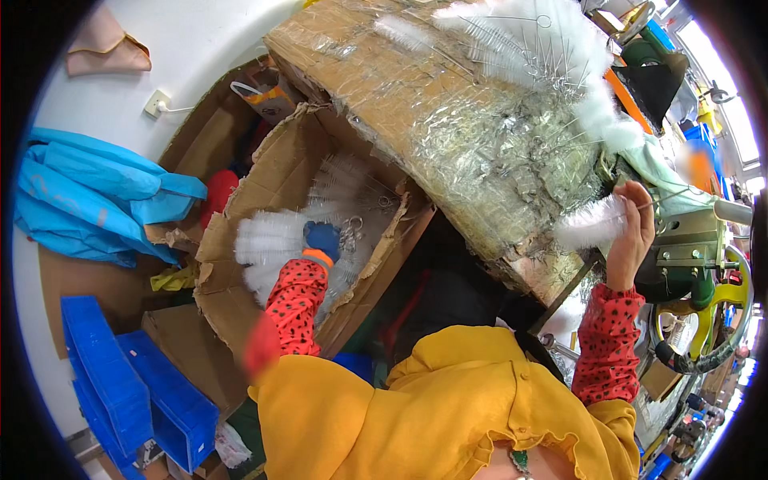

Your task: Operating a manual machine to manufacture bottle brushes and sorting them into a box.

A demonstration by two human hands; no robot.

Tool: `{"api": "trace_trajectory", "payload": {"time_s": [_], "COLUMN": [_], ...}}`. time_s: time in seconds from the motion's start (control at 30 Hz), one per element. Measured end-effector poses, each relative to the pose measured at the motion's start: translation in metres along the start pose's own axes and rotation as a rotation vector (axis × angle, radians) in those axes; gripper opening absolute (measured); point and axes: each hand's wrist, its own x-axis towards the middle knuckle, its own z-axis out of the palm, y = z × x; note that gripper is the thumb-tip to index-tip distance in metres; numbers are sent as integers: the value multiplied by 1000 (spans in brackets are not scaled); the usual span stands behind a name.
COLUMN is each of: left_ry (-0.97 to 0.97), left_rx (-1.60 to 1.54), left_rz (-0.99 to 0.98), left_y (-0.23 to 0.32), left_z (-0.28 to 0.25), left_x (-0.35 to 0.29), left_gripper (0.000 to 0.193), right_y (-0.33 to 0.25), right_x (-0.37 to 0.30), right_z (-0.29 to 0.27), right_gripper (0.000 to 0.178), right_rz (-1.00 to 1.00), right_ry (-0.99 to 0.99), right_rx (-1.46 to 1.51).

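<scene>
My left hand point(322, 240), in a blue glove with an orange cuff, reaches into an open cardboard box point(268, 172). It is closed around the stems of white bottle brushes point(272, 240). Their bristles lie to its left and wire loops point(352, 230) show on its right; how many it grips I cannot tell. My bare right hand point(630, 236) is raised beside a green machine point(686, 260), its fingers pinching a white bottle brush point(590, 224). That brush's bristles point left, and its thin wire runs right toward the machine.
More white brushes point(528, 40) are heaped on a large box wrapped in plastic and tape point(464, 120). A yellow-spoked handwheel point(704, 320) sits at the right. Blue bins point(104, 368) and a blue garment point(96, 196) are at the left; a wall socket point(158, 103) is behind.
</scene>
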Motion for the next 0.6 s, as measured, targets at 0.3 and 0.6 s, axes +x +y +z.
{"api": "trace_trajectory", "payload": {"time_s": [0.3, 0.6], "left_ry": [518, -27], "left_rx": [-372, -876], "left_rz": [-986, -1194], "left_y": [-109, -30], "left_z": [-13, 56], "left_x": [45, 53], "left_gripper": [21, 23], "right_y": [3, -39], "right_x": [-30, -22], "right_z": [-26, -20], "right_gripper": [31, 24], "right_rz": [21, -158], "right_ry": [136, -7], "right_rx": [-44, -553]}}
